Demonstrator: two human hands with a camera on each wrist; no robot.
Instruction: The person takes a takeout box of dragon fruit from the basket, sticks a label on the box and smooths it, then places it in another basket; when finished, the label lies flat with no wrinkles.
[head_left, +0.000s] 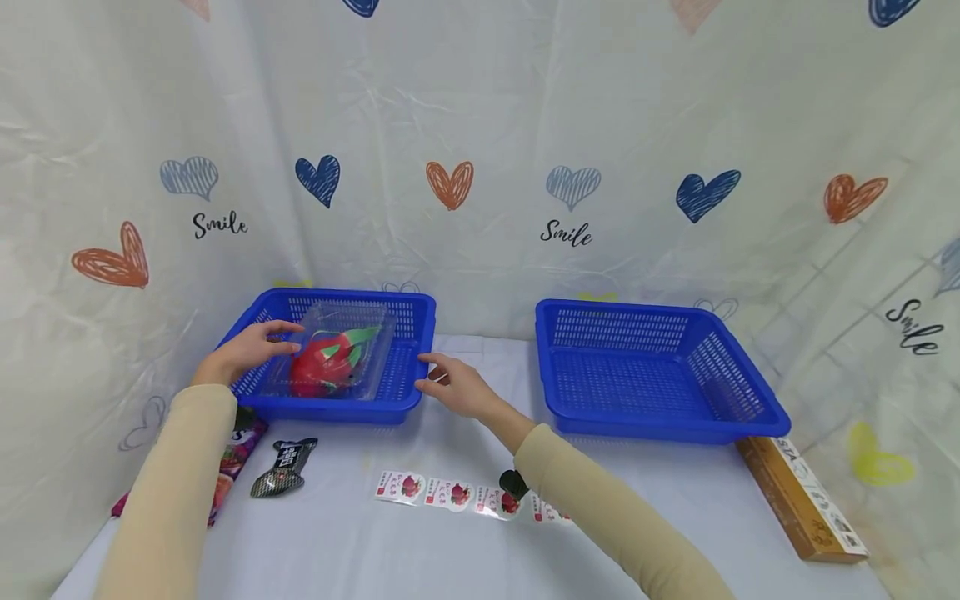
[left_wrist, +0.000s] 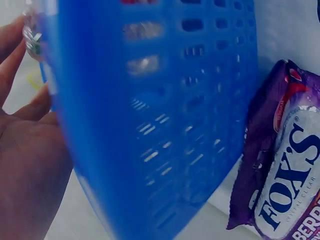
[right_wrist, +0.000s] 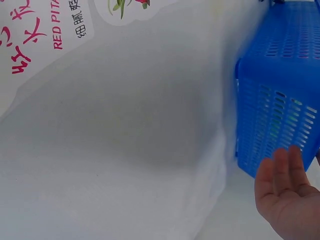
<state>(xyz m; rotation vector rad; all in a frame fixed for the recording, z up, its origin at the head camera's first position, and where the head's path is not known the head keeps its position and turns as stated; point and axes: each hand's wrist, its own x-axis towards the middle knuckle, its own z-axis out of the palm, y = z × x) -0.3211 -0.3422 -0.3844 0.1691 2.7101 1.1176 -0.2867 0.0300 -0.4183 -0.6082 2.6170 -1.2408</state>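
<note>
A clear plastic clamshell box [head_left: 381, 354] with a red dragon fruit [head_left: 315, 369] inside, green-tipped, lies in the left blue basket [head_left: 322, 408]. My left hand [head_left: 251, 348] reaches over that basket's left rim, its fingers loosely bent with fingertips at the box's left edge. In the left wrist view the basket wall [left_wrist: 165, 100] covers part of the scene beside the palm. My right hand [head_left: 461, 387] is at the basket's right side, thumb and forefinger apart, fingertips right by the rim. Its fingers look extended along the perforated wall [right_wrist: 272, 112] in the right wrist view.
A second blue basket [head_left: 622, 375] stands at the right, with a brown-and-white carton [head_left: 806, 500] by its front corner. In front lie a black wrapped packet [head_left: 285, 468] and a strip of dragon fruit labels [head_left: 450, 494]. A purple Fox's bag [left_wrist: 290, 165] sits near my left forearm.
</note>
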